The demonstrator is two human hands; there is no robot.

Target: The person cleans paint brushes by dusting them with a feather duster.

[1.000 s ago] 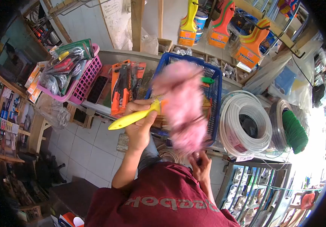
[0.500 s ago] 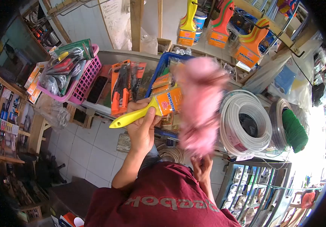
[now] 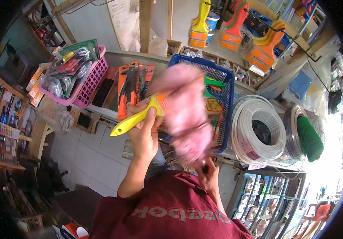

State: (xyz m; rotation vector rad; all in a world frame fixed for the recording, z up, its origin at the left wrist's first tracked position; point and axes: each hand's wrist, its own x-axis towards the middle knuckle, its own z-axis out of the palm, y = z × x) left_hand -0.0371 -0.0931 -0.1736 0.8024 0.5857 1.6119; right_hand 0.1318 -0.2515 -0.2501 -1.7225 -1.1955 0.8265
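My left hand (image 3: 145, 133) is closed around a paintbrush (image 3: 133, 121) with a yellow handle, its orange-labelled head pointing away to the right. A pink fluffy duster (image 3: 189, 109), smeared by motion, covers the far end of that brush. My right hand (image 3: 208, 174) grips the duster at its near end, though the handle hardly shows. Behind the duster lies a blue plastic basket (image 3: 229, 99) holding green-handled tools and other small goods, partly hidden.
On the counter stand a pink basket (image 3: 87, 87) of packaged goods, orange-carded tools (image 3: 127, 87), a black phone (image 3: 103, 92) and a coil of white cable (image 3: 241, 127). Green twine (image 3: 310, 137) lies farther right. Several paintbrushes (image 3: 261, 51) hang from hooks above.
The pink duster has swept left across the brush head, uncovering more of the blue basket. My right hand has shifted slightly left; my left hand still holds the paintbrush and has barely moved.
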